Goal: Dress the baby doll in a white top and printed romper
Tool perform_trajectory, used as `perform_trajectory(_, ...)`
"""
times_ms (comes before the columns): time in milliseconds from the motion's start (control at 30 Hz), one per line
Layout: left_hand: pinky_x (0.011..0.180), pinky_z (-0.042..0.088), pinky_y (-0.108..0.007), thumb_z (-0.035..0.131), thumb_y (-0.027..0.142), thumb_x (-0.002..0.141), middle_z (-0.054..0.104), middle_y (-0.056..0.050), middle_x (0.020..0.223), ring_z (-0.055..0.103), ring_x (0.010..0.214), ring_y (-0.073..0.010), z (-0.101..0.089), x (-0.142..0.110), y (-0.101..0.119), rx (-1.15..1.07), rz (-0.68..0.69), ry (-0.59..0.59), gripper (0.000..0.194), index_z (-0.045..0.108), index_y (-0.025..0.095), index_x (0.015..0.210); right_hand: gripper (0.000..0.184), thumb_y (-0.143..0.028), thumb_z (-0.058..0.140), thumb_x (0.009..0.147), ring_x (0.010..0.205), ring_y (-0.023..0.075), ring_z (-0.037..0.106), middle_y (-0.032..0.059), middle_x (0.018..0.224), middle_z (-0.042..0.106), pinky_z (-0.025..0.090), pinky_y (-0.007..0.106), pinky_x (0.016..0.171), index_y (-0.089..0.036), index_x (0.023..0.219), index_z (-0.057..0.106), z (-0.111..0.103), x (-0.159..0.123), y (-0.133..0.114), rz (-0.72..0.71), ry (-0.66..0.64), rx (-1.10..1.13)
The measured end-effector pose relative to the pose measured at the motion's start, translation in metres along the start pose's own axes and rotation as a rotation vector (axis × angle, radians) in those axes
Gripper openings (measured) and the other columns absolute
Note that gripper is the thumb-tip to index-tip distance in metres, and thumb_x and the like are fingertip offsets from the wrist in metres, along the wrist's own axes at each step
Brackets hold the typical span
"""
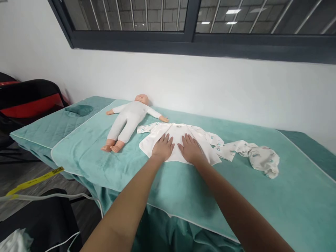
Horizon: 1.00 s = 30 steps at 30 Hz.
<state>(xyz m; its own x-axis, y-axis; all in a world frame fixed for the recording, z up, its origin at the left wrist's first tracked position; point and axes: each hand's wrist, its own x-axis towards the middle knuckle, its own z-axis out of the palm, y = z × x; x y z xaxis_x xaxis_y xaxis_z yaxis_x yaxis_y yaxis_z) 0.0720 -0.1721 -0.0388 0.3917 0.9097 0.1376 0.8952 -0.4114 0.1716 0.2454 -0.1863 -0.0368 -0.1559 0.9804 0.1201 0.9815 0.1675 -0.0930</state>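
A white baby shirt (178,134) with small printed sleeves lies spread out on the green bed cover (126,175), its neckline toward the wall. My left hand (163,147) rests palm down on the shirt, fingers stretched out. Beside it my right hand (191,148) also lies flat on the cloth, fingers spread, holding nothing. Left of the shirt a baby doll (132,113) in a white suit lies on its back, one arm reaching close to the shirt's sleeve. At the right, a crumpled printed white garment (262,157) lies near the shirt's edge.
The bed stands against a white wall (210,87) below a dark-framed window (168,40). A black and red chair (31,101) is at the left. Nearer, a black chair (44,217) holds a pale cloth (16,241), with a white cable (52,196) and yellow tape (36,181) close by.
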Motion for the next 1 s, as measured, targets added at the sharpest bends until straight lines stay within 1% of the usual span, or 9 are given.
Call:
perform_trajectory(167, 0.121, 0.028, -0.045, 0.024, 0.041, 0.099, 0.034, -0.009, 0.159, 0.023, 0.15, -0.0282, 0.0, -0.001, 0.001, -0.001, -0.001, -0.004, 0.058, 0.039, 0.016, 0.15, 0.064, -0.045, 0.026, 0.101, 0.15, 0.0291, 0.021, 0.0166, 0.16, 0.026, 0.023, 0.045, 0.118, -0.008, 0.151, 0.036, -0.002, -0.015, -0.004, -0.033, -0.018, -0.022)
perform_trajectory(433, 0.12, 0.028, -0.045, 0.023, 0.042, 0.1, 0.035, -0.009, 0.159, 0.022, 0.15, -0.0281, -0.001, -0.001, 0.002, 0.002, -0.01, -0.002, 0.058, 0.04, 0.016, 0.149, 0.064, -0.047, 0.026, 0.101, 0.15, 0.0287, 0.019, 0.0163, 0.161, 0.025, 0.022, 0.046, 0.118, -0.008, 0.152, 0.035, -0.001, -0.02, -0.005, -0.06, -0.033, -0.048)
perform_trajectory(600, 0.121, 0.027, -0.045, 0.026, 0.041, 0.1, 0.037, -0.011, 0.157, 0.023, 0.15, -0.0293, 0.001, -0.001, 0.002, 0.005, 0.001, 0.016, 0.057, 0.043, 0.014, 0.147, 0.064, -0.046, 0.025, 0.101, 0.15, 0.0277, 0.018, 0.015, 0.161, 0.023, 0.02, 0.046, 0.119, -0.008, 0.152, 0.034, 0.0, -0.029, -0.009, -0.069, -0.042, -0.042)
perform_trajectory(700, 0.119, 0.029, -0.045, 0.029, 0.039, 0.1, 0.041, -0.011, 0.155, 0.026, 0.148, -0.0292, 0.001, -0.002, 0.002, 0.007, 0.003, 0.049, 0.054, 0.046, 0.014, 0.145, 0.064, -0.045, 0.024, 0.101, 0.151, 0.0272, 0.017, 0.0142, 0.161, 0.024, 0.018, 0.045, 0.119, -0.007, 0.152, 0.035, -0.002, -0.037, -0.014, -0.05, -0.044, -0.039)
perform_trajectory(800, 0.117, 0.032, -0.044, 0.032, 0.035, 0.099, 0.046, -0.01, 0.151, 0.032, 0.145, -0.0282, 0.0, -0.003, 0.002, -0.001, 0.014, 0.073, 0.049, 0.051, 0.015, 0.14, 0.064, -0.044, 0.023, 0.102, 0.15, 0.0268, 0.018, 0.0135, 0.161, 0.024, 0.018, 0.045, 0.119, -0.007, 0.152, 0.035, -0.005, -0.043, -0.018, -0.028, -0.045, -0.035)
perform_trajectory(900, 0.116, 0.034, -0.043, 0.036, 0.028, 0.097, 0.051, -0.01, 0.147, 0.038, 0.142, -0.027, -0.002, -0.005, 0.001, -0.015, 0.031, 0.093, 0.042, 0.057, 0.015, 0.132, 0.063, -0.044, 0.023, 0.101, 0.15, 0.0258, 0.018, 0.0132, 0.161, 0.025, 0.018, 0.045, 0.119, -0.008, 0.152, 0.035, -0.006, -0.045, -0.02, -0.024, -0.046, -0.026)
perform_trajectory(1000, 0.115, 0.036, -0.043, 0.038, 0.023, 0.096, 0.053, -0.011, 0.145, 0.04, 0.139, -0.0268, -0.002, -0.005, 0.0, -0.03, 0.039, 0.115, 0.038, 0.06, 0.014, 0.127, 0.062, -0.045, 0.026, 0.101, 0.151, 0.0249, 0.017, 0.0125, 0.161, 0.026, 0.019, 0.044, 0.119, -0.009, 0.151, 0.036, -0.007, -0.044, -0.02, -0.013, -0.044, -0.013)
